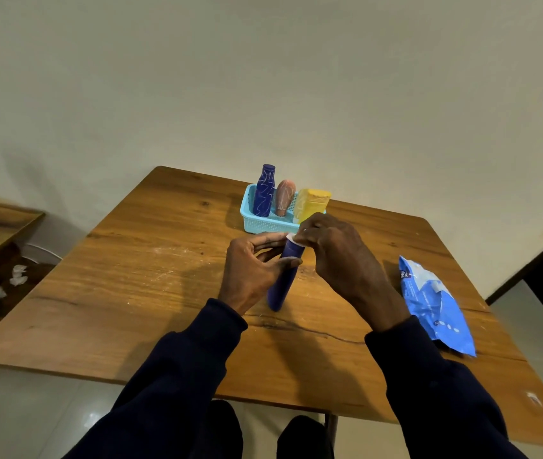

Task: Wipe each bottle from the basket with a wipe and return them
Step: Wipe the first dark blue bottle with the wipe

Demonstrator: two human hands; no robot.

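My right fingers point(313, 232) hide most of the wipe point(291, 237) and the top of the blue bottle point(285, 283), and print on the pack point(435, 303) is too small to read.

Three bottles point(263, 193) stand in the basket point(256, 225) at the desk's point(164, 293) back; a fourth bottle point(281, 286) is before it, a wipe pack point(435, 303) to the right.

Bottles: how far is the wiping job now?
Done: one blue bottle is out of the basket. In hand: left hand holds it, right hand presses a wipe on its top. Left: returning it; the navy bottle, pink bottle and yellow bottle inside may be unwiped.
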